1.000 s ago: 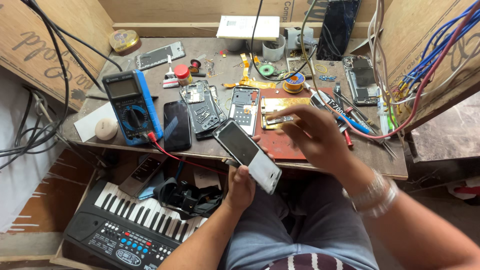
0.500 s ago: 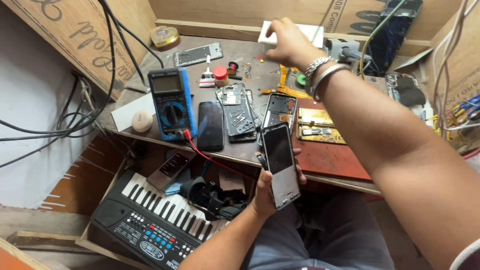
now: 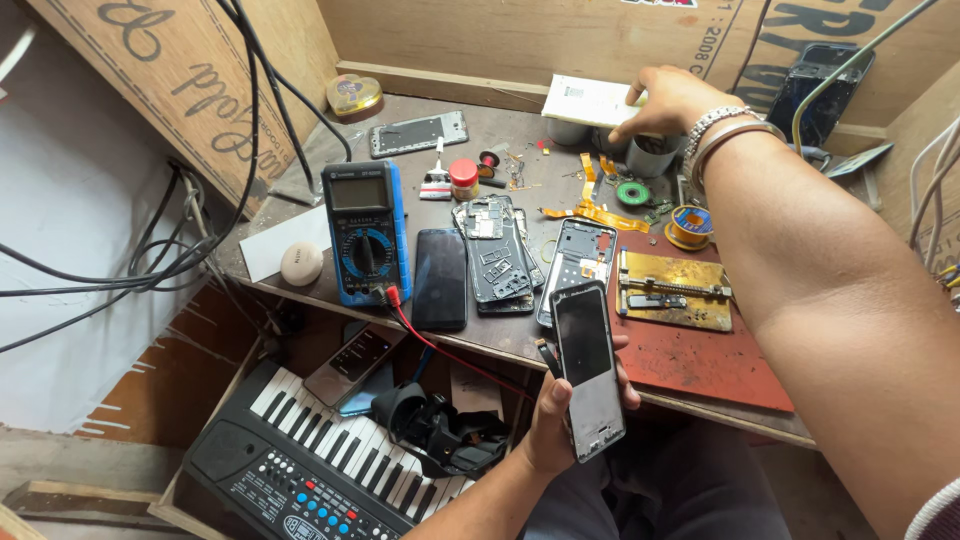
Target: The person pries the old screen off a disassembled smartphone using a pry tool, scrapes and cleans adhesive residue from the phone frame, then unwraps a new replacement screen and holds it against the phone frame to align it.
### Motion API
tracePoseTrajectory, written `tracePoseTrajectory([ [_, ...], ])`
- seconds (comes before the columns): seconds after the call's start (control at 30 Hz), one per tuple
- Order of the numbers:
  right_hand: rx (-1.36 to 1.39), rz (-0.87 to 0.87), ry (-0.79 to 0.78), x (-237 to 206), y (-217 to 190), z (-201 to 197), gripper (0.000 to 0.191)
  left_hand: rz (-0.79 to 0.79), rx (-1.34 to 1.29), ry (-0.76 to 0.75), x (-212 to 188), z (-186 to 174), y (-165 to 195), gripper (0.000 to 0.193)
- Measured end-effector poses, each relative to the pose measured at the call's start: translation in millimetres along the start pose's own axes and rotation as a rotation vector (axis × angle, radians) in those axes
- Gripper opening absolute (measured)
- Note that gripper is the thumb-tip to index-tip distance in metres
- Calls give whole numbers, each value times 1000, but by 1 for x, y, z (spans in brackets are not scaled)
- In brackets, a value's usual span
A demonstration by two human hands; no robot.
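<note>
My left hand (image 3: 560,415) holds a smartphone (image 3: 588,368) with a dark screen upright over my lap, at the front edge of the workbench (image 3: 300,200). My right hand (image 3: 668,100) reaches to the back of the bench and touches a flat white box (image 3: 588,100) that rests on grey cups (image 3: 648,155). Metal bracelets (image 3: 725,132) circle that wrist. Below the arm lie an opened phone frame (image 3: 580,255) and a brass board holder (image 3: 675,290) on a red mat (image 3: 700,365).
A blue multimeter (image 3: 365,230) with a red lead, a black phone (image 3: 440,278), a stripped phone body (image 3: 495,260), a solder spool (image 3: 690,225) and a red-capped jar (image 3: 463,178) crowd the bench. A keyboard (image 3: 320,470) and headset lie under it. Cables hang left.
My right hand went from the middle of the bench up to the white box at the back. The left hand turned the phone more upright. The view shifted left.
</note>
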State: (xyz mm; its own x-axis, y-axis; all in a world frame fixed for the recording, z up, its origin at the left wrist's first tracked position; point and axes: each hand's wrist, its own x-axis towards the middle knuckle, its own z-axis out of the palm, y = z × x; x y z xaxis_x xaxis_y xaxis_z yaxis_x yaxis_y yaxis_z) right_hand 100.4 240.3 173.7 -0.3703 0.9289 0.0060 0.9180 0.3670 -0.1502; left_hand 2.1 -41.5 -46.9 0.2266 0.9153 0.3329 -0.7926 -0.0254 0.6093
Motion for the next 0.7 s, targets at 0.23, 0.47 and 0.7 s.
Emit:
tracePoseTrajectory([
  [0.23,69,-39,120,1,5,2,99,-13,14,29,1,2,2,104],
  [0.47,56,29,40,6,7,5,94,-19,23,32,1,2,2,105],
  [0.7,74,10,177,1,15,12,93,-7,40,33,3,4,4,105],
])
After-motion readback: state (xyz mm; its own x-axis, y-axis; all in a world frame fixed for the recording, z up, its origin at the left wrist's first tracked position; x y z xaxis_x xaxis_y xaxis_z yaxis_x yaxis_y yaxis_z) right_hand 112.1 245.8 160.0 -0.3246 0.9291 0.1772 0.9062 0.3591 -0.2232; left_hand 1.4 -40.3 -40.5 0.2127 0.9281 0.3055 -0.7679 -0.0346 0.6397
